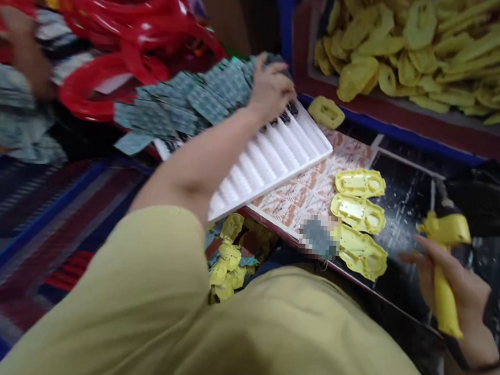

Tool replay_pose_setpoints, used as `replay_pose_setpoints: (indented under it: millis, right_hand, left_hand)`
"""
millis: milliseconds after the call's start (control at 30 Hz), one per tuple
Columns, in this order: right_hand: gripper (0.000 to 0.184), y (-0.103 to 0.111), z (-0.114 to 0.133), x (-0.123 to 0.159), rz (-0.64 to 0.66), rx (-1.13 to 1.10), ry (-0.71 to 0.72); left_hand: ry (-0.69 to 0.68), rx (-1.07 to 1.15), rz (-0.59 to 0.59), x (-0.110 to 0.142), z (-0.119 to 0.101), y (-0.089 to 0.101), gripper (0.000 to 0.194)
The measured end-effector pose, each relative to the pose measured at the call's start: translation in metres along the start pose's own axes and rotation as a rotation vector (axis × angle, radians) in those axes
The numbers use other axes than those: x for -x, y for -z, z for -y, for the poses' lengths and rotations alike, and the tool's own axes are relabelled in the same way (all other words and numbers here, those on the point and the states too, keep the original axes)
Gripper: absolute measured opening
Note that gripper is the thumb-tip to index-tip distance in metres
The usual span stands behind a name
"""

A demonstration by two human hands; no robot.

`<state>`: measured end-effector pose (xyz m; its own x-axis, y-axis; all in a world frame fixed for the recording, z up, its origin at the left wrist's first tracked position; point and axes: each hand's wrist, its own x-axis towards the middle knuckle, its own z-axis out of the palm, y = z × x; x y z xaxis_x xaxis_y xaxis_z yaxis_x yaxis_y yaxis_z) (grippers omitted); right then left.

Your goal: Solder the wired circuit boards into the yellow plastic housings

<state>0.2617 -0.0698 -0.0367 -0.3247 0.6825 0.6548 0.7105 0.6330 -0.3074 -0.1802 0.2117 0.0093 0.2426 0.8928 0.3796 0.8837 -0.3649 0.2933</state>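
Observation:
My left hand (273, 89) reaches to the far end of a white ribbed foam tray (281, 164), its fingers curled in beside stacked grey-green circuit boards (223, 85). What lies between those fingers is hidden. Small black parts show in the tray's grooves near the hand. On the right, my right hand (461, 288) is wrapped around the handle of a yellow pistol-grip tool (446, 292). Left of this tool, three yellow plastic shells (358, 213) lie in a row, hollow side up. A pixelated grey patch (318, 237) covers something beside the nearest shell.
A blue-rimmed crate (300, 82) full of yellow shells (413, 56) stands at the back right. One loose yellow shell (326, 113) lies before it. Red plastic rings (114, 41) are piled at the back left, near another person's arm (30, 52). Yellow scraps (227, 263) are below the table edge.

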Motion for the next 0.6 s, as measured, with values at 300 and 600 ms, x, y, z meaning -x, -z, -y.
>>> replay_pose_setpoints:
  millis: [300,600]
  right_hand:
    - [0.031,-0.053,-0.031,-0.035,0.295,-0.011,-0.102]
    - [0.032,-0.027,-0.012,0.007,0.151,0.281,-0.113]
  left_hand:
    - [0.027,0.811,0.083,0.024,-0.066,0.029,0.046]
    - [-0.494,0.495,0.711,0.062,-0.2,-0.042,0.009]
